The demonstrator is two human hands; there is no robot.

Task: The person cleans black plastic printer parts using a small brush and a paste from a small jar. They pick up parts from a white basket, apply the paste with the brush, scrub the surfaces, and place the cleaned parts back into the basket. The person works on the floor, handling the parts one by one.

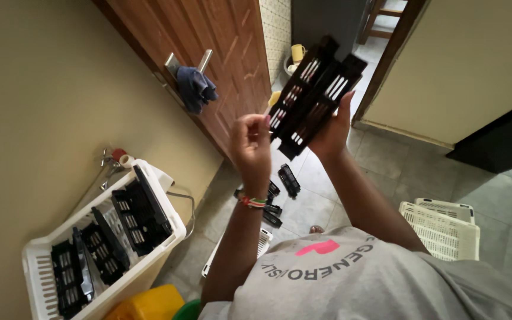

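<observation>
I hold two black slotted racks [315, 95] up in front of me, over the tiled floor [398, 172] and close to the wooden door [220, 53]. They lie stacked, one slightly offset on the other, tilted with their far ends up and away from me.

To do this well, I judge I should keep the lower ends squared against my right palm while the left steadies the near edge, so the two pieces don't slide apart or twist; slotted plastic like this probably flexes, so a firm grip along the edges serves better than a squeeze in the middle.

My right hand [333, 130] cups the racks from underneath and from the right side; the fingers are mostly hidden behind the plastic, with one fingertip showing along the right edge, so they are wrapped around it rather than spread. My left hand [251, 145] is curled, fingers bent in close together, its fingertips touching the racks' lower left edge; whether it truly pinches that edge I cannot tell.

More racks [282, 189] lie on the floor below, and others stand in the white basket [173, 228] by the wall. Another white basket [445, 228] sits to my right.
</observation>
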